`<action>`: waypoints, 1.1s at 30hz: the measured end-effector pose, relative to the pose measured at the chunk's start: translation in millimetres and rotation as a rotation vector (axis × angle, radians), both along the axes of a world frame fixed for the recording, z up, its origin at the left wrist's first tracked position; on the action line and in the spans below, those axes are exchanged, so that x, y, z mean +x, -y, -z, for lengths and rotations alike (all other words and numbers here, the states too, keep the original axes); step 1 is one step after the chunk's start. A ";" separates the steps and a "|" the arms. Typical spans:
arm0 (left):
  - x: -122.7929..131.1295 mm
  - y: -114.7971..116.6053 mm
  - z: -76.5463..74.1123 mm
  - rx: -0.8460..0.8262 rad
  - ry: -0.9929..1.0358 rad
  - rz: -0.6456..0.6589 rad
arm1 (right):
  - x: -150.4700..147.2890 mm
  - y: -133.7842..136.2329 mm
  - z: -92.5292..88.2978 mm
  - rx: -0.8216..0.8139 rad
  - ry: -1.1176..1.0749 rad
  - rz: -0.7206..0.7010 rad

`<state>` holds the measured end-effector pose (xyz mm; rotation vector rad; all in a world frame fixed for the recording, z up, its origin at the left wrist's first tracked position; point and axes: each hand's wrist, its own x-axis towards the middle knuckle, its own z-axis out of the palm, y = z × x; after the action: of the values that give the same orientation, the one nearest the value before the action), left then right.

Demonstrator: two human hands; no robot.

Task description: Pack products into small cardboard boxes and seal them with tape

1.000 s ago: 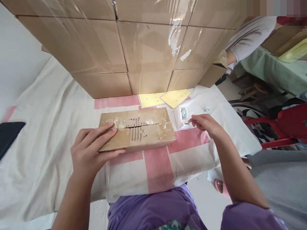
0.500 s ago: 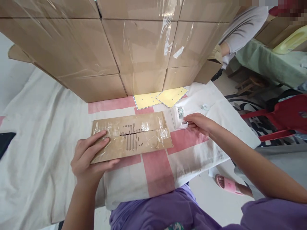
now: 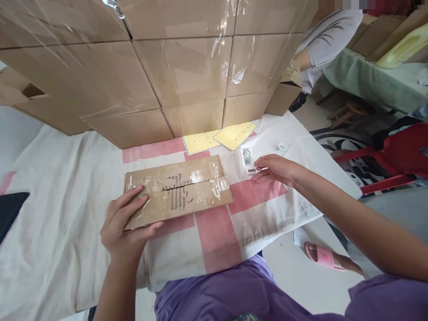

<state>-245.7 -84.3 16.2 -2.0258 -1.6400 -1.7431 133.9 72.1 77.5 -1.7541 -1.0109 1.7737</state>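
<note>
A flat cardboard box (image 3: pixel 200 196) with clear tape over its seam and dark stripes lies on the cloth-covered table. My left hand (image 3: pixel 123 218) grips its left end, fingers on top and thumb along the near side. To the right of the box stands a small white tape dispenser (image 3: pixel 245 165) with a roll in it. My right hand (image 3: pixel 276 168) is at the dispenser's right end, thumb and fingers slightly apart. Whether any tape is between those fingertips cannot be made out.
Stacked, plastic-wrapped cartons (image 3: pixel 187 76) rise behind the box. Yellow scallop-edged cards (image 3: pixel 203 141) lie at their foot. A tape scrap (image 3: pixel 281 146) sits on the cloth farther right. Another person's sleeve (image 3: pixel 332 38) shows beyond, near a red chair (image 3: pixel 397 154). A dark object (image 3: pixel 13 211) is at far left.
The thumb and fingers of my right hand have spread a little at the dispenser. My left hand still holds the box. The view has shifted slightly.
</note>
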 end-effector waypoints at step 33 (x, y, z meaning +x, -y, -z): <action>8.0 0.7 -4.2 0.036 -0.071 -0.003 | -20.8 64.3 60.9 0.385 0.097 0.212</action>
<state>-237.6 -85.0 20.3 -2.0429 -1.5792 -1.6662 113.1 7.8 16.6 -1.6435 -1.0772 1.2774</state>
